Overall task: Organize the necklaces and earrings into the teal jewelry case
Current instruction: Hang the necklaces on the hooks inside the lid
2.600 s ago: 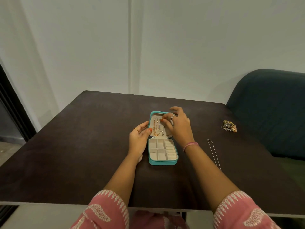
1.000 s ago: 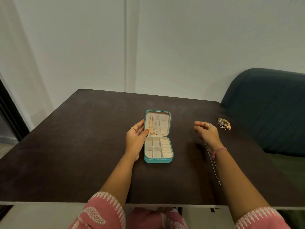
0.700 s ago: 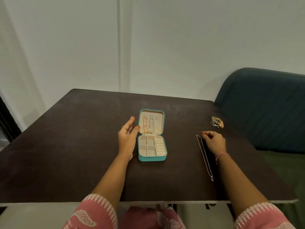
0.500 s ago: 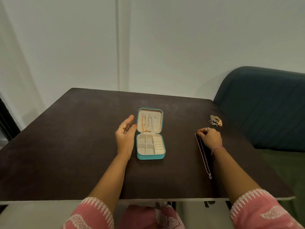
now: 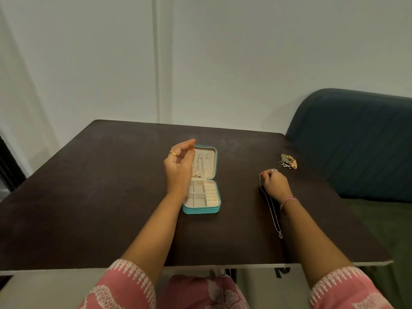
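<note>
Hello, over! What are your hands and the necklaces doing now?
Right hand pinches silver necklace, chain trailing on table. Left hand open, raised beside open teal case. Nothing in the way.

- Small teal zip-around jewelry case, cream lining, just right of the left hand
- Thin silver chain necklace pinched in the right hand
- Pink bracelet on the right wrist
- Gold ring on the left hand
- Orange-red nail polish on both hands
- Pink sleeves with white woven pattern
- Dark brown matte table
- Dark teal ribbed upholstered sofa beyond the right hand
</note>
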### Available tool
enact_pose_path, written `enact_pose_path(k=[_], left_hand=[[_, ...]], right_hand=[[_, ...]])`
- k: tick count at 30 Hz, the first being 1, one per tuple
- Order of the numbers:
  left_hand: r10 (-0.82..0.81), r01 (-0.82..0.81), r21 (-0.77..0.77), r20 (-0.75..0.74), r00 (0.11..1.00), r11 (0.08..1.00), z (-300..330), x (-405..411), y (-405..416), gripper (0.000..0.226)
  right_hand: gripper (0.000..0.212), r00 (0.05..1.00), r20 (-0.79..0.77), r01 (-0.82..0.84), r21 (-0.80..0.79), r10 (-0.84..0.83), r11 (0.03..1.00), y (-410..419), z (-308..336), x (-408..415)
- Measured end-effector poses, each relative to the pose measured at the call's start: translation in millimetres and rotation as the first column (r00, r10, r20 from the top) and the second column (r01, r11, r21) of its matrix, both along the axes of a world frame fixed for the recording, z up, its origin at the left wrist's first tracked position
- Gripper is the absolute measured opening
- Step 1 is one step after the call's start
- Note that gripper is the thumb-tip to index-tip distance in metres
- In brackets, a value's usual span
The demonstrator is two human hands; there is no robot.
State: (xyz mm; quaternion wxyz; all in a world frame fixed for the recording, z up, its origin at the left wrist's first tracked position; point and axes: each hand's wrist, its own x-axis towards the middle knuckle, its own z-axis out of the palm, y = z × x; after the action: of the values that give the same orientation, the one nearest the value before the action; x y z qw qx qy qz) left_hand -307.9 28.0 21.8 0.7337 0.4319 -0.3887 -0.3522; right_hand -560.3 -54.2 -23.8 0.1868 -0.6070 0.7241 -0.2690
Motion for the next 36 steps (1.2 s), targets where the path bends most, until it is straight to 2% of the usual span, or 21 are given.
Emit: enact_pose_path(k=[3,6,12,15,17,21,26,31,36], left_hand=[[-0.067,0.065,-0.029,-0.050,0.996,0.997,16,-14,0,0.020],[-0.153,0.152,-0.025,-0.023,0.988,0.988,26,-31,-1,0.019],[-0.377,0.372,0.074,0.095,0.921,0.925,41,-69,-2,0.019],[-0.486,0.458,0.168,0.222,0.845,0.873,52,-78,1,0.036],[-0.566,0.533,0.192,0.232,0.791,0.824,60,-80,5,0.040],[-0.592,0.579,0.138,0.086,0.801,0.803,62,-73,14,0.034],[-0.523,0.560,0.071,-0.279,0.806,0.825,62,-59,20,0.031],[-0.508,0.588,-0.007,-0.512,0.692,0.809,60,-47,24,0.031],[-0.461,0.516,-0.116,-0.642,0.613,0.849,70,-36,21,0.027]], right_hand=[[0.018,0.979,0.199,-0.022,-0.085,0.039,0.996,16,12,1],[0.015,0.950,0.280,-0.097,-0.153,0.138,0.983,34,34,7],[0.016,0.919,0.234,-0.219,-0.366,0.317,0.904,72,100,25],[0.015,0.885,0.191,-0.318,-0.418,0.424,0.851,82,132,34],[0.015,0.874,0.152,-0.360,-0.437,0.462,0.824,83,150,40],[0.014,0.884,0.165,-0.313,-0.485,0.437,0.816,73,162,45],[0.015,0.882,0.259,-0.228,-0.494,0.393,0.839,61,153,46],[0.015,0.901,0.180,-0.262,-0.498,0.394,0.826,69,133,47],[0.011,0.871,0.043,-0.420,-0.452,0.490,0.787,86,116,47]])
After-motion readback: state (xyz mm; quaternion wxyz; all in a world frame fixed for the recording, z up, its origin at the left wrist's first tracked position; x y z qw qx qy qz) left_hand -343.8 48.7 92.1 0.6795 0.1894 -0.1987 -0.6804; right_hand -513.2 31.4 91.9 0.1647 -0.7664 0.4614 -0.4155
